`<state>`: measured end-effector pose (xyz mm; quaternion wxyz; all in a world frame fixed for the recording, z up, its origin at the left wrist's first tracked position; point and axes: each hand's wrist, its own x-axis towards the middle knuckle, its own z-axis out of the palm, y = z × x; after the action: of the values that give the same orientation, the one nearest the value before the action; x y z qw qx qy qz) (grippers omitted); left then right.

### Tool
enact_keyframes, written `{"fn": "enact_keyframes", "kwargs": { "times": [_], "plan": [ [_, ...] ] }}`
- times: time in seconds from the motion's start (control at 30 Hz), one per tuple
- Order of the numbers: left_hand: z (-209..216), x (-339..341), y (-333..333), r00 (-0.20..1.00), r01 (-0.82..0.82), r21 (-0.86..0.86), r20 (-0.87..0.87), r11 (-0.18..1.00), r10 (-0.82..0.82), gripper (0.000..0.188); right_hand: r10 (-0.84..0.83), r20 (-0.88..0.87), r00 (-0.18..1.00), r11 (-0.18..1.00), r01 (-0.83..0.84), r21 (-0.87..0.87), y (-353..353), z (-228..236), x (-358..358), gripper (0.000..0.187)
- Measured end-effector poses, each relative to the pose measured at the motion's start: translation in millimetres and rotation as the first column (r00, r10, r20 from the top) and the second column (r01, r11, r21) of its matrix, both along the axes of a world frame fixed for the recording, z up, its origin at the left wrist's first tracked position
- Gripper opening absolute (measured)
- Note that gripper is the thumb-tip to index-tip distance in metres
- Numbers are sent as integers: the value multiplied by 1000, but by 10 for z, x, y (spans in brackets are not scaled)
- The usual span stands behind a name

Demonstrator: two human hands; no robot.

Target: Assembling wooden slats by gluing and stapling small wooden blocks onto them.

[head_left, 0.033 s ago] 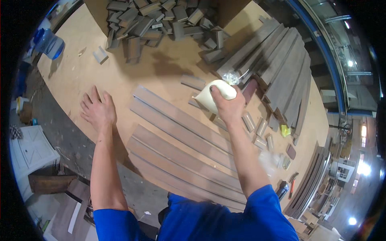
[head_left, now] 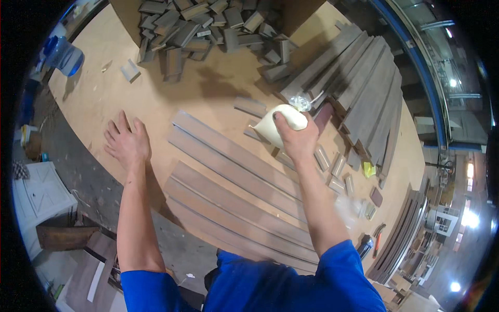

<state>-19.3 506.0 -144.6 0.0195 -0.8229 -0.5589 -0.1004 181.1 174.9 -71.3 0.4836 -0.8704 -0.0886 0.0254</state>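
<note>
My right hand [head_left: 301,136] is wrapped around a plastic squeeze bag [head_left: 270,128] filled with a cream-coloured substance. The bag's knotted clear end sticks up past my fingers, and its narrow tip points left, over small wooden pieces. My left hand [head_left: 126,140] has its fingers spread at the left side of the wooden tabletop [head_left: 171,96], holding nothing. Between my forearms lie several long grey-brown wooden strips [head_left: 234,156], side by side and slanting down to the right. A short strip [head_left: 250,106] rests just beyond the bag.
A cardboard box [head_left: 122,18] full of small wooden blocks [head_left: 182,34] stands at the far side. Long boards [head_left: 358,88] are stacked at the far right. Small blocks [head_left: 338,164] lie right of my right forearm. A blue-tinted bottle [head_left: 65,57] stands far left; an orange-handled tool [head_left: 377,244] lies near right.
My right hand and the bag have shifted very slightly to the right. My left hand has stayed in place.
</note>
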Motion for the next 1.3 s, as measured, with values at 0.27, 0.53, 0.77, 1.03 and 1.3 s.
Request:
{"fn": "enact_keyframes", "kwargs": {
  "times": [0.27, 0.53, 0.77, 1.03, 1.3],
  "plan": [
    [14, 19, -16, 1000, 2, -31, -6, 1000, -2, 63, -27, -66, 997, 996, 33, 85, -368, 135, -31, 40],
    [-59, 15, 15, 1000, 3, 4, 0, 1000, -3, 63, -13, -41, 999, 997, 16, 78, -447, 119, 37, 41],
    [23, 7, -11, 1000, -16, -19, -23, 1000, 16, 63, 7, -7, 1000, 976, -5, 218, 26, 199, 233, 42],
    [69, 24, -17, 999, -33, -51, -20, 998, 32, 63, 31, 34, 999, 986, -36, 164, 521, 15, 392, 48],
    [55, 55, -63, 999, -34, -58, -5, 998, 33, 63, 4, 71, 997, 996, -10, 88, 455, 3, 418, 50]
  ]
}}
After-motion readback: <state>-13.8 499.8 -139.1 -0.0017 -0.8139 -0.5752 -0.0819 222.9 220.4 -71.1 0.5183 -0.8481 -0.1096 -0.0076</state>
